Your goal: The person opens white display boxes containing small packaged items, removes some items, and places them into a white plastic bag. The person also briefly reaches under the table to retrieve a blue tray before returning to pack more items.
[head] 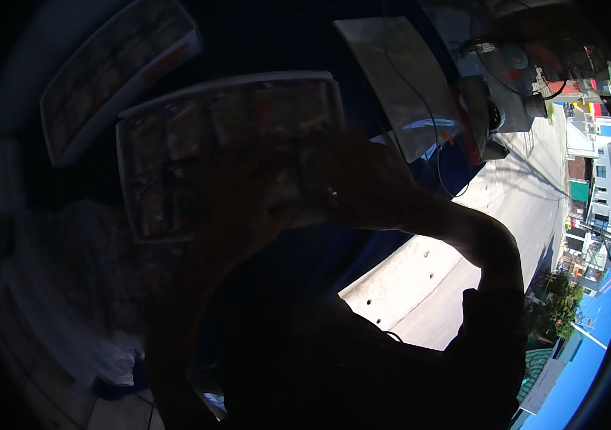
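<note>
Both hands reach over a shallow white-rimmed box that holds rows of small packets, too dark to name more exactly. My left hand is over the lower middle of the box, in deep shadow. Beside it, my right hand lies over the box's right part, its forearm coming in from the lower right. A pale, blurred patch, perhaps a packet, shows between the hands. Whether either hand grips it is hidden by the dark.
A second box of packets stands at the upper left on a dark blue surface. A pale flat sheet with a cable lies upper right, near an electric fan. Clear plastic bagging is lower left; sunlit pavement lies right.
</note>
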`<state>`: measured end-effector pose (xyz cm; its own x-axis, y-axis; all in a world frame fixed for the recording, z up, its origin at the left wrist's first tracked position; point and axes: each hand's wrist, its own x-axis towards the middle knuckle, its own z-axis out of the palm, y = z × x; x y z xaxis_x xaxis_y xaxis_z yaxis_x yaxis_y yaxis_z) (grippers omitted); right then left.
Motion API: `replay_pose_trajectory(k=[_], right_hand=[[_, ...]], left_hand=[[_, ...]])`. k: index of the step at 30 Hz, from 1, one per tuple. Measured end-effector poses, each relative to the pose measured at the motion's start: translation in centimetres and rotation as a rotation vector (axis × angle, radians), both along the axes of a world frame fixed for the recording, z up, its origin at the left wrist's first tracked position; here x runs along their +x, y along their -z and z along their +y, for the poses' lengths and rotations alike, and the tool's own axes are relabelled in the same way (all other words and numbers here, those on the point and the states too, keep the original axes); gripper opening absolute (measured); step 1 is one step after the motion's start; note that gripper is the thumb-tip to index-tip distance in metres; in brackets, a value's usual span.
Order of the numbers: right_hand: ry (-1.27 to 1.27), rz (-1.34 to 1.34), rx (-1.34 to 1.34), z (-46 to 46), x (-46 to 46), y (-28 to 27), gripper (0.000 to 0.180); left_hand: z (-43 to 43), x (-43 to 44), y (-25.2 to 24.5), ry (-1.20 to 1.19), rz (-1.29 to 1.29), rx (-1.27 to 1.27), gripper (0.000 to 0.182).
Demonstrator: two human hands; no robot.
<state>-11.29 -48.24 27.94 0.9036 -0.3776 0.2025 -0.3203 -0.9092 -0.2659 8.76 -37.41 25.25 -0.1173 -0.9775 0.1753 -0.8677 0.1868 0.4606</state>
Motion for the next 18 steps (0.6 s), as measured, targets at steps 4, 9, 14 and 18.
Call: replay_pose_trajectory(k=[4, 9, 14, 18], right_hand=[[0.007, -0.084, 0.032, 0.7, -0.7, 0.3, 0.057], [-0.021, -0.163, 0.01, 0.0, -0.4, 0.7, 0.054], [0.013, -0.296, 0.176, -1.6, -2.1, 0.1, 0.065], [0.243, -0.608, 0.132, -2.3, -5.8, -1.0, 0.074]], left_hand=[[0.3, 0.0, -0.1, -0.032, -0.015, -0.012, 0.056], [-0.4, 0.4, -0.3, -0.054, -0.043, -0.077, 0.061], [-3.3, 1.6, -2.1, -0.09, 0.148, -0.145, 0.068], [-6.2, -0.3, -2.2, -0.046, 0.128, -0.168, 0.071]])
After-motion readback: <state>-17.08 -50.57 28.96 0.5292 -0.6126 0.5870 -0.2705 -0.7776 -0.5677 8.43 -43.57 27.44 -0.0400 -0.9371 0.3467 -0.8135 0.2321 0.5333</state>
